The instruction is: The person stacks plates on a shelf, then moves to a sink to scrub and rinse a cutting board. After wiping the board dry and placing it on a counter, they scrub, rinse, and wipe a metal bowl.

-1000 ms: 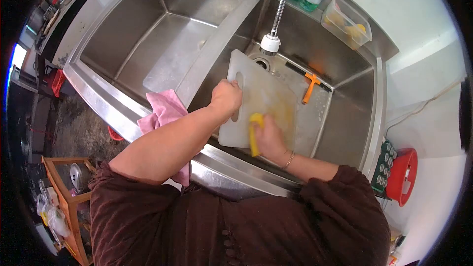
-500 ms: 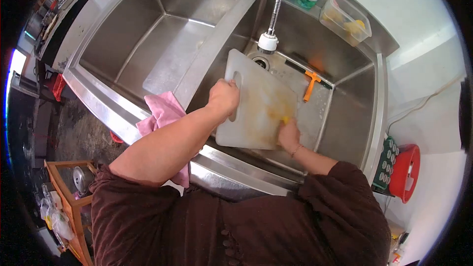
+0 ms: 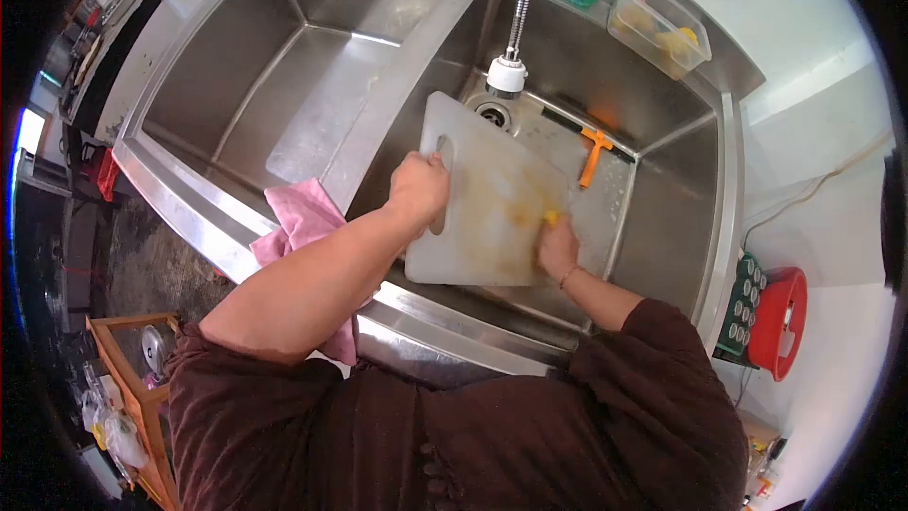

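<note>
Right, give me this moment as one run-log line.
left hand: gripping cutting board near edge slot | right hand: holding yellow pad, mostly hidden, over brownish stain | orange squeegee: in basin

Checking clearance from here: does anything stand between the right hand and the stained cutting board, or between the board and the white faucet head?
Between the right hand and the cutting board, only the yellow sponge it holds shows. Nothing visible stands between the board and the faucet head; the orange squeegee lies aside.

Cutting board (image 3: 487,213) translucent white, yellow-brown stains; sponge (image 3: 551,217) yellow; squeegee (image 3: 592,159) orange, dark blade; cloth (image 3: 301,213) pink; sleeves (image 3: 662,345) dark brown.
</note>
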Motion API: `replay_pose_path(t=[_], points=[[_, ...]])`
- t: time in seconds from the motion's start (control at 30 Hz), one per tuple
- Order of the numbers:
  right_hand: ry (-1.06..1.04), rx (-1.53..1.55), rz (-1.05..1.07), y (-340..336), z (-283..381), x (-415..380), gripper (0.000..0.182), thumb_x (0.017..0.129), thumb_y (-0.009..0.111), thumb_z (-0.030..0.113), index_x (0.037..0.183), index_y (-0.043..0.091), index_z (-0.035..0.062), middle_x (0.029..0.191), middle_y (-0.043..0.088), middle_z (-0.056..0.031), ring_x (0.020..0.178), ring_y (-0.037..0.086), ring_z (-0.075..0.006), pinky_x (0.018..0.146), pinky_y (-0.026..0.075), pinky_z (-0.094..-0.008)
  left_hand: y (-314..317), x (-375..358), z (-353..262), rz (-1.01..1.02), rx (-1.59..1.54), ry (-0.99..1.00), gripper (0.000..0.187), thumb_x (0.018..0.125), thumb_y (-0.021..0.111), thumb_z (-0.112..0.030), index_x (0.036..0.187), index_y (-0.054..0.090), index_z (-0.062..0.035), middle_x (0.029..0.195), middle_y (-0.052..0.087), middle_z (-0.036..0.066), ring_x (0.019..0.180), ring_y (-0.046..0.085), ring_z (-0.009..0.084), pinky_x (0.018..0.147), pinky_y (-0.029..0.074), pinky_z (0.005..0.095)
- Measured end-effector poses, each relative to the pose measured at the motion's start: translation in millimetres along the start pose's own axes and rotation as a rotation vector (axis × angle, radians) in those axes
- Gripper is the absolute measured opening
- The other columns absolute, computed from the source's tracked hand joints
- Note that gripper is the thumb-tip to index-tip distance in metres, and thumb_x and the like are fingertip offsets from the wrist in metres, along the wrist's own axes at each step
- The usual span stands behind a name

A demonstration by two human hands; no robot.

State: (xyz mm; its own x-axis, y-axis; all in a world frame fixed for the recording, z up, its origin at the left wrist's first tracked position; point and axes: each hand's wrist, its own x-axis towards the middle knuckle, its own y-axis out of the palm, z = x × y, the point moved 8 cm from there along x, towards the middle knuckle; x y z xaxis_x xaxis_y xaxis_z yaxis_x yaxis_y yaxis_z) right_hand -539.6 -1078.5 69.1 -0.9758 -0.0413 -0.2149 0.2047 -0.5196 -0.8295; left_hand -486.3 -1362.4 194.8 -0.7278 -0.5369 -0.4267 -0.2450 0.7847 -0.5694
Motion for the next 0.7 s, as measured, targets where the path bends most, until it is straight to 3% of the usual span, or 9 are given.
replay_pose_path(t=[0.17,0.27,0.33,0.4,0.47,0.53,0.57,0.63,0.7], points=[[-0.642,0.242,0.146,-30.6,177.5,-70.5,0.024,0.083,0.054,0.018,0.096,0.042,0.0015,0.081,0.052,-0.0249,0.079,0.051,-0.0435,0.066,0.041,-0.0476,-1.8,-9.2,-6.7,0.067,-0.085,-0.059,0.036,0.09,0.038,-0.028,0.098,0.05,0.0051,0.079,0.059,0.023,0.055,0.06,0.0327,0.053,0.048,0.0408],[-0.763,0.085,0.018,-18.5,167.8,-44.4,0.027,0.083,0.053,0.023,0.095,0.042,0.0008,0.084,0.053,-0.0254,0.081,0.053,-0.0428,0.068,0.042,-0.0482,-1.6,1.9,2.5,0.06,-0.081,-0.042,0.037,0.091,0.038,-0.028,0.096,0.05,0.0057,0.075,0.059,0.022,0.052,0.059,0.0312,0.05,0.047,0.0401],[-0.239,0.021,0.006,-10.6,111.6,22.8,0.031,0.084,0.05,0.027,0.097,0.043,0.0004,0.088,0.055,-0.0252,0.083,0.054,-0.0421,0.07,0.042,-0.0484,-0.4,-2.0,2.4,0.074,-0.127,-0.035,0.037,0.091,0.037,-0.029,0.097,0.05,0.0061,0.074,0.059,0.022,0.05,0.058,0.0311,0.049,0.047,0.0399],[-0.219,0.008,-0.098,-17.3,59.3,60.7,0.034,0.084,0.048,0.031,0.099,0.045,0.001,0.093,0.056,-0.0249,0.085,0.056,-0.0413,0.073,0.043,-0.0485,-3.7,-9.5,-7.4,0.086,-0.11,-0.061,0.038,0.091,0.037,-0.029,0.097,0.05,0.0063,0.079,0.059,0.023,0.056,0.059,0.0325,0.053,0.048,0.0404],[0.065,-0.033,-0.024,-15.2,15.7,75.0,0.029,0.084,0.047,0.024,0.102,0.045,0.002,0.097,0.056,-0.0256,0.09,0.055,-0.0416,0.075,0.043,-0.0488,-1.3,-11.2,-8.3,0.1,-0.094,-0.084,0.038,0.091,0.037,-0.029,0.098,0.05,0.0065,0.083,0.059,0.025,0.063,0.061,0.034,0.058,0.049,0.0409],[0.101,0.008,-0.041,-11.8,23.0,79.2,0.029,0.084,0.048,0.025,0.101,0.045,0.0019,0.097,0.056,-0.0255,0.091,0.055,-0.0412,0.075,0.043,-0.0484,-1.4,-7.0,-7.1,0.031,-0.009,-0.021,0.039,0.09,0.038,-0.028,0.101,0.05,0.0067,0.094,0.057,0.026,0.081,0.06,0.037,0.071,0.048,0.0419],[0.143,0.047,-0.059,-16.6,36.0,74.0,0.029,0.085,0.048,0.025,0.101,0.045,0.0018,0.097,0.056,-0.0253,0.092,0.055,-0.0409,0.075,0.043,-0.0481,-2.5,-7.3,-7.8,0.029,-0.011,-0.021,0.039,0.09,0.038,-0.028,0.101,0.05,0.0067,0.094,0.057,0.026,0.081,0.06,0.037,0.071,0.048,0.0419],[-0.022,0.057,-0.053,-23.3,93.5,54.2,0.028,0.084,0.048,0.025,0.1,0.046,0.0019,0.094,0.057,-0.0248,0.09,0.055,-0.0415,0.074,0.043,-0.0482,-2.7,-6.7,-6.3,0.041,-0.034,-0.052,0.039,0.09,0.038,-0.028,0.103,0.049,0.0065,0.1,0.056,0.027,0.093,0.056,0.0381,0.078,0.045,0.0423],[-0.357,0.125,-0.065,-22.1,143.2,32.4,0.029,0.084,0.049,0.027,0.099,0.046,0.0022,0.092,0.057,-0.0237,0.087,0.055,-0.0418,0.073,0.043,-0.0477,3.9,-1.7,3.2,0.047,-0.046,-0.058,0.038,0.09,0.038,-0.028,0.103,0.049,0.0062,0.099,0.056,0.027,0.092,0.057,0.0383,0.078,0.045,0.0422]])
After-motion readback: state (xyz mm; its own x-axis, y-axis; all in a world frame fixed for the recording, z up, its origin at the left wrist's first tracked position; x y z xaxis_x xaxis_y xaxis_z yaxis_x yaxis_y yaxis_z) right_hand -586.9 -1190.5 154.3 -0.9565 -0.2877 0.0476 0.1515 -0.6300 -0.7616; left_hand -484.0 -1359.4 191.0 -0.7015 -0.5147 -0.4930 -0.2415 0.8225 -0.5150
